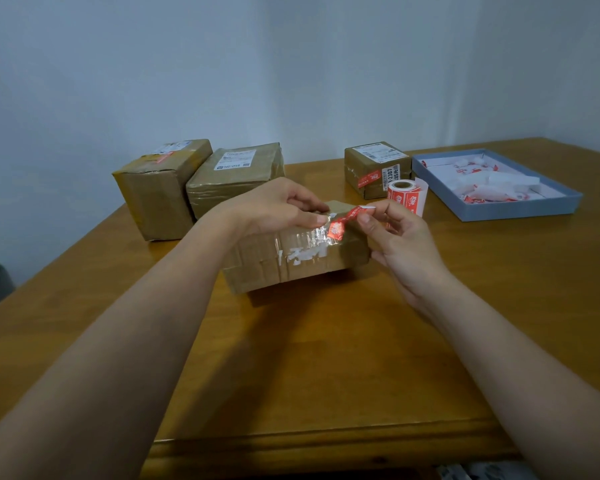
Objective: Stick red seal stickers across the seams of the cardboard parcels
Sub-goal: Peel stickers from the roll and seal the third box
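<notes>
1. Four cardboard parcels stand on one wooden table [326, 358]: a near parcel [291, 261] in the middle, a far-left parcel [160, 188], a second parcel [236, 174] just right of that, and a small parcel [376, 166] farther right.
2. Two hands are in view: one left hand [278, 206] and one right hand [402, 237].
3. One loose red seal sticker [347, 220] shows between the hands. At least two more red stickers are already on parcels, one on the far-left and one on the small one.
4. One roll of red stickers [404, 195].
5. One shallow blue tray [520, 211], holding a heap of crumpled backing scraps [489, 188] too jumbled to count.
</notes>
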`<state>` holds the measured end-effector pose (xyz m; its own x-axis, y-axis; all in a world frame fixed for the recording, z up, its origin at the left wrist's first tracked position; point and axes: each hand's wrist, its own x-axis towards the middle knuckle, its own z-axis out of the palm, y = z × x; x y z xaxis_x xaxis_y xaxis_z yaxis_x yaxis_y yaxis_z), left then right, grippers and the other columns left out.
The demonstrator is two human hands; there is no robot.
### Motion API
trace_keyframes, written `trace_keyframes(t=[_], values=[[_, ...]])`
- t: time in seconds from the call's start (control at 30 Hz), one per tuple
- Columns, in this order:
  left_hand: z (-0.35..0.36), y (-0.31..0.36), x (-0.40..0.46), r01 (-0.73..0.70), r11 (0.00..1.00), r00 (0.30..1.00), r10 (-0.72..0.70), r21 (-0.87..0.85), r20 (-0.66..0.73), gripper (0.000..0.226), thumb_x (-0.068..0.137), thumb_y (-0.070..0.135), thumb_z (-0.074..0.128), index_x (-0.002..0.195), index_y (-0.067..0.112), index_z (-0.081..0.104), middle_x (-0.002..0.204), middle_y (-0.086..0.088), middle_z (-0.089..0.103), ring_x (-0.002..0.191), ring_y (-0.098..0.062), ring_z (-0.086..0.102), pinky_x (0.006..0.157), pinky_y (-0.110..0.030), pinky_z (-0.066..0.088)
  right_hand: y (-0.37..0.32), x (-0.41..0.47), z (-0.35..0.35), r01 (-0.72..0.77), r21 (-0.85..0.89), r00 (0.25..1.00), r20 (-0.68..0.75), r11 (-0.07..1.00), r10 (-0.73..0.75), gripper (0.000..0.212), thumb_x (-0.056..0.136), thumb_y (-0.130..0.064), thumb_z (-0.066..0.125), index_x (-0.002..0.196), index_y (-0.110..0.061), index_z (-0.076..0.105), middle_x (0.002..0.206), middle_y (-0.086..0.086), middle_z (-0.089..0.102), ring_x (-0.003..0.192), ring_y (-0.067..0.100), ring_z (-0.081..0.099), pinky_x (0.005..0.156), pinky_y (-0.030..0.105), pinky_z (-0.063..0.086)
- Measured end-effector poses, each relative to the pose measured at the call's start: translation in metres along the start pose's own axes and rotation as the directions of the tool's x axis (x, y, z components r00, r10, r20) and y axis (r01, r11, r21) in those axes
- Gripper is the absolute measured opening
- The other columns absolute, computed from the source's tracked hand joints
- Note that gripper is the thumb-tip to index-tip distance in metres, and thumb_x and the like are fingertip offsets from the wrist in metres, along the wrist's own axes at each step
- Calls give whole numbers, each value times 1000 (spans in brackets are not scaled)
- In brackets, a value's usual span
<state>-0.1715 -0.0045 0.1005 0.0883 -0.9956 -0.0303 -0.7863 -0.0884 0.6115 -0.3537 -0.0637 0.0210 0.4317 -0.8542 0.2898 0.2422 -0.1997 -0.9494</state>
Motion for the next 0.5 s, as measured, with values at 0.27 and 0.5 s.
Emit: trace_keyframes(t=[0.27,0.5], values=[[-5,1,3,8,1000,1000,-8,29,20,30,88,30,67,118,26,68,116,10,68,114,-1,57,109,-27,35,-4,-2,0,8,29,1000,3,1000,-8,6,90,-17,61,90,-19,67,93,-7,71,94,7,67,89,43,55],[-6,4,5,-2,999,1000,1,54,22,30,89,33,66,119,26,68,118,9,67,116,-6,56,112,-34,33,-5,-2,0,6,70,1000,-13,998,-5,7,90,-19,62,86,-21,67,89,-11,71,100,15,65,92,50,52]])
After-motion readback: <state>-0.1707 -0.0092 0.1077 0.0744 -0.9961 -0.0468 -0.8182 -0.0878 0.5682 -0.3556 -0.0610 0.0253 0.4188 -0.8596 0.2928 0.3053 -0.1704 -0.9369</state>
